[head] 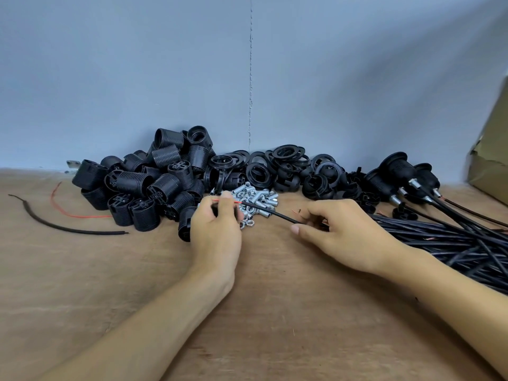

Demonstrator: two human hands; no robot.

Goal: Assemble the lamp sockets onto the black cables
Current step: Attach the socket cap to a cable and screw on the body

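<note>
Our left hand [217,229] pinches the red wire [226,201] of 1 black cable [270,213] over the threaded nipples [258,200]. Our right hand [343,232] grips it farther back. We judge bare strands could splay and snag during threading.

Pale blue-grey wall [137,64] — cracked vertical seam [250,78] — behind brown wooden tabletop [82,270]

Socket bodies [154,182] lie left, rings [288,166] behind metal nipples [255,200] at centre, cables [453,240] right, on the table [110,270].
</note>
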